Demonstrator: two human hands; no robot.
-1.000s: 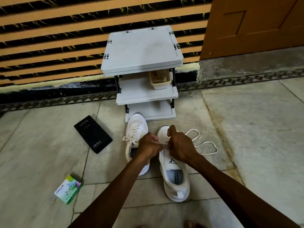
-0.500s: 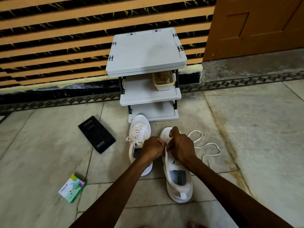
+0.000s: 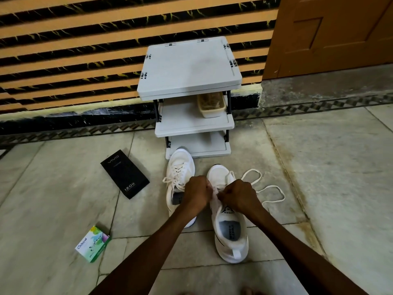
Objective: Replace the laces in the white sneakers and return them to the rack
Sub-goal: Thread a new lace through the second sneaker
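1. Head view, the hands: finds the left hand (image 3: 196,191) and the right hand (image 3: 239,195) both clenched, knuckles up. Pinching the lace (image 3: 273,186) over the eyelets of the nearer sneaker (image 3: 230,237) (exact fingertip hold hidden under the knuckles).
2. Same view, the task's things: puts that sneaker on the floor (image 3: 329,167) in front of the rack (image 3: 189,67), toe toward it, the lace's loose length looping away to the right. Puts the other sneaker (image 3: 180,173) just beside it on the left, already laced, toe close to the rack's bottom shelf.
3. Handling, as a judgement: probably limp and light for the lace, apt to twist or slide back through an eyelet, so best pinched near the tip. Probably light and soft-sided for the shoe, so worth pinning at the eyelet flap while pulling, then lifting by the heel collar.
4. Elsewhere: a black box (image 3: 125,173) and a green box (image 3: 93,243) on the floor, well apart to the left. A beige tray (image 3: 211,105) on the rack's middle shelf.
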